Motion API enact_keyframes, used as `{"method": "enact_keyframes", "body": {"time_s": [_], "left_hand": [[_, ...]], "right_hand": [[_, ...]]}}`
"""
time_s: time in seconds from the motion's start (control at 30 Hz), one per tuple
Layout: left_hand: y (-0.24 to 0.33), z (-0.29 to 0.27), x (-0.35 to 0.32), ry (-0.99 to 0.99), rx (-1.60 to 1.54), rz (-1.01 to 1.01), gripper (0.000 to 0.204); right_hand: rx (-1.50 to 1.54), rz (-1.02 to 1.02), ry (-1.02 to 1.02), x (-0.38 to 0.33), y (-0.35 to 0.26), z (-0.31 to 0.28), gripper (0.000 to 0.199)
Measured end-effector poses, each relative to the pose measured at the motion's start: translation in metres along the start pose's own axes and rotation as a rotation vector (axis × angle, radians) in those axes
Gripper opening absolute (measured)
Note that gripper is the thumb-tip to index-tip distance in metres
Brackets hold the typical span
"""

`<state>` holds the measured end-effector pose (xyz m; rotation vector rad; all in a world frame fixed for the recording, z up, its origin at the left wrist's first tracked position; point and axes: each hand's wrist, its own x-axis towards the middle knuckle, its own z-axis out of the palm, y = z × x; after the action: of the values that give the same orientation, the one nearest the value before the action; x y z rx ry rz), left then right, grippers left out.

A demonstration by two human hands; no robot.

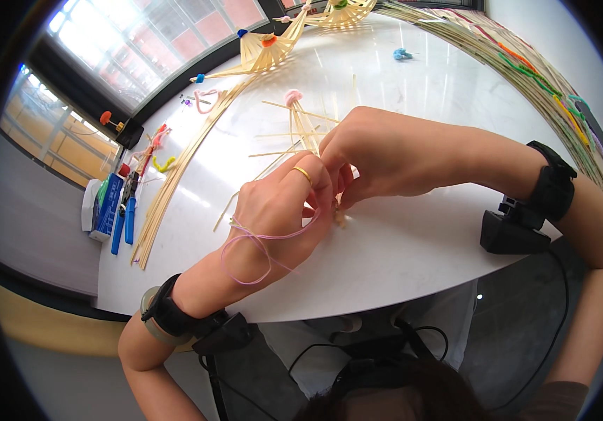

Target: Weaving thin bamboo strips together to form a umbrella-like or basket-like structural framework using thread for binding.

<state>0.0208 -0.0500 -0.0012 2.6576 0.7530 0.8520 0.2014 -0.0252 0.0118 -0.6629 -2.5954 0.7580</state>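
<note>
Both hands meet over the middle of the white table, fingers pinched close together. Between them is a small figure of thin bamboo strips [304, 130], with crossing strips fanning out to the left and a pink fuzzy ball [293, 97] at its far end. My left hand [277, 200], with a ring on one finger, grips its near part. Close against it, my right hand [372, 154] is closed at the same spot, fingertips partly hidden. A thin pink cord [249, 235] runs from the fingers and loops over the back of my left hand.
Long bamboo strips [175, 182] lie along the left, near blue-handled pliers [129, 210] and a blue box [108, 203]. Finished-looking woven fans [266, 52] stand at the back. A blue fuzzy piece [402, 54] lies farther right. Bundled strips and coloured fuzzy stems [526, 74] line the right edge.
</note>
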Motion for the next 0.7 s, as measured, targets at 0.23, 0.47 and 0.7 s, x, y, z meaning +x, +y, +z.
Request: {"method": "enact_keyframes", "body": {"time_s": [0.23,0.47,0.7], "left_hand": [[0.0006,0.0004,0.0,-0.001,0.011,-0.016,0.018],[-0.0005,0.0006,-0.0006,0.008,-0.007,-0.037,0.019],[-0.0011,0.0002,-0.0006,0.008,-0.013,-0.029,0.019]], "right_hand": [[-0.016,0.078,0.017,-0.0025,-0.0061,-0.0027,0.014],[-0.009,0.166,-0.017,-0.0041,-0.0099,-0.0092,0.016],[-0.022,0.138,-0.015,-0.0017,-0.0108,-0.0067,0.013]]}}
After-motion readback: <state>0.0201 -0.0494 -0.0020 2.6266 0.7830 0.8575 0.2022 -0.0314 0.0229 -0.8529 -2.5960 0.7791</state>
